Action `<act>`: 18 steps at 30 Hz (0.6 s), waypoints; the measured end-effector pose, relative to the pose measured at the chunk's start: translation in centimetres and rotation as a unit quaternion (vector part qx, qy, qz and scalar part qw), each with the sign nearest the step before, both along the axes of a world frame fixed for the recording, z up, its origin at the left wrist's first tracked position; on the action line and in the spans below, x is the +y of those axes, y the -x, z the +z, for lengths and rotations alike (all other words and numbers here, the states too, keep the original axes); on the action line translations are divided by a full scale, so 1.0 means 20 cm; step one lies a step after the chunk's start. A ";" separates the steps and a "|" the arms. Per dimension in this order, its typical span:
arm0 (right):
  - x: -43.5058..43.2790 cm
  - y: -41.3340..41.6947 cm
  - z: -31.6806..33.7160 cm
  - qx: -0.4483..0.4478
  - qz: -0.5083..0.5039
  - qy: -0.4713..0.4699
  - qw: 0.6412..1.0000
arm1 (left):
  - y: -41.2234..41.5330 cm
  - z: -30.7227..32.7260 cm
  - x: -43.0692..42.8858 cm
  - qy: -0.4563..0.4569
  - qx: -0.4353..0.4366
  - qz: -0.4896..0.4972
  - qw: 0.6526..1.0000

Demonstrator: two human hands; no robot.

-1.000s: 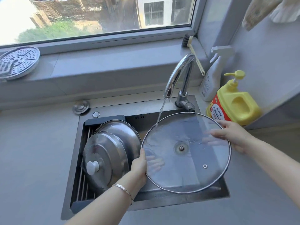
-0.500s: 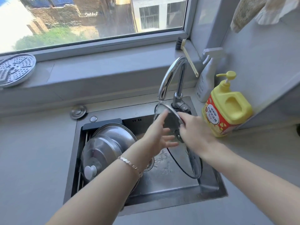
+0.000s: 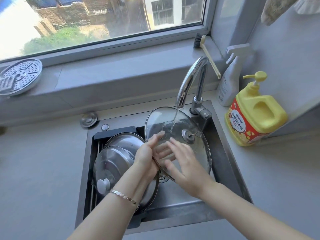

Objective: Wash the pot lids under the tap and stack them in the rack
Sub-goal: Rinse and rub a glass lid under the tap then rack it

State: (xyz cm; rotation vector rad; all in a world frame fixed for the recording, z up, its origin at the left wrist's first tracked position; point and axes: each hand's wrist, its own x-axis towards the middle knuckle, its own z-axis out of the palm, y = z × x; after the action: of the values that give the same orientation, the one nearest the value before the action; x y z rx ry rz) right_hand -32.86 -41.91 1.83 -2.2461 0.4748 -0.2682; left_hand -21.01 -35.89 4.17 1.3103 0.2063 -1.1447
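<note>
Under the running tap (image 3: 190, 80) the left hand (image 3: 147, 153) grips the rim of the tilted glass lid (image 3: 188, 123); the right hand (image 3: 185, 167) lies flat-fingered on its face. Two steel lids (image 3: 112, 163) already lean in the rack (image 3: 96, 153), left; this one remains.

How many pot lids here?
3: round clear glass lid under the tap; front domed steel lid and rear domed steel lid in the sink rack. More may hide.

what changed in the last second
The glass lid was turned and moved up under the running tap. The right hand let go of its rim and now lies flat on the glass; the left hand still grips the rim. Steel lids stayed put.
</note>
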 end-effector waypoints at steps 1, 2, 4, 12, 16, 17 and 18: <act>-0.01 -0.04 0.01 -0.004 -0.008 0.001 1.000 | 0.00 0.00 0.00 0.003 -0.032 -0.010 0.999; -0.02 -0.08 0.03 -0.004 -0.010 0.007 1.000 | 0.00 0.01 -0.01 0.001 -0.066 -0.025 0.997; -0.06 -0.17 0.05 -0.005 -0.003 0.050 0.999 | 0.00 0.03 -0.02 -0.007 -0.132 -0.042 0.990; -0.27 -0.45 0.01 0.133 -0.172 0.029 0.976 | 0.03 0.05 0.02 -0.022 -0.171 -0.037 0.984; 0.02 -0.31 0.03 0.021 -0.010 0.078 0.997 | 0.02 0.03 0.00 -0.079 -0.178 0.004 0.981; -0.04 -0.32 0.00 0.028 -0.007 0.079 0.996 | 0.02 0.02 0.01 -0.073 -0.170 -0.004 0.983; -0.13 -0.34 -0.04 0.051 -0.030 0.071 0.996 | 0.02 0.02 0.02 -0.060 -0.159 -0.019 0.985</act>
State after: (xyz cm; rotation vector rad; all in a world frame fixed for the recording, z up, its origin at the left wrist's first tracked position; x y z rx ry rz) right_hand -26.08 -44.51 1.12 -2.3950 0.5953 -0.2238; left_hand -21.50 -35.45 4.62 1.5900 0.0157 -0.9500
